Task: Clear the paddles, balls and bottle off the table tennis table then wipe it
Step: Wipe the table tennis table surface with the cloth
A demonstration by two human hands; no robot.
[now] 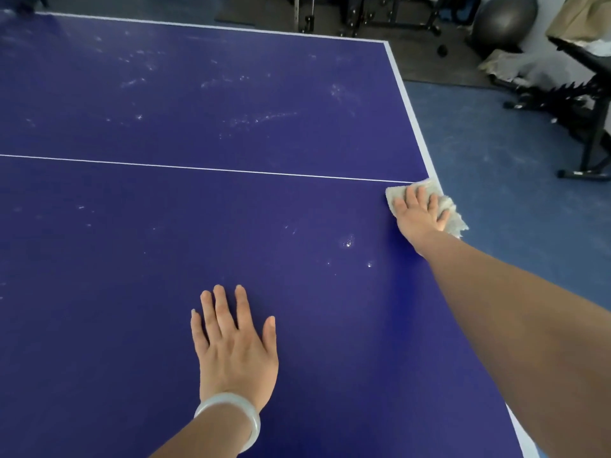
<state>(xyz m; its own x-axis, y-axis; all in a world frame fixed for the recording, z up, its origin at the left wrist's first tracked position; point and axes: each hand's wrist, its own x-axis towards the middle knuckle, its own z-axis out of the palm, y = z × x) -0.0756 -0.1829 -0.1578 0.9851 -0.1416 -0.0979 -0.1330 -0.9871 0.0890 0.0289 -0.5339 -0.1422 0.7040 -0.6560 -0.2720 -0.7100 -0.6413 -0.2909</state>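
Note:
The blue table tennis table (165, 226) fills most of the view, with a white centre line running across it and a white border on its right edge. My right hand (421, 213) presses flat, fingers straight, on a pale cloth (451, 214) at the right edge, just below the centre line. The cloth hangs partly over the edge. My left hand (234, 345) rests flat on the table near me, fingers spread, holding nothing, with a white bangle on the wrist. Dusty smears and a few wet spots (347, 242) mark the surface. No paddles, balls or bottle show.
Blue floor (496, 153) lies to the right of the table. A black weight bench frame (591, 127) stands at the far right, a grey exercise ball (504, 21) at the back right, and dark gym equipment (370, 11) beyond the far edge.

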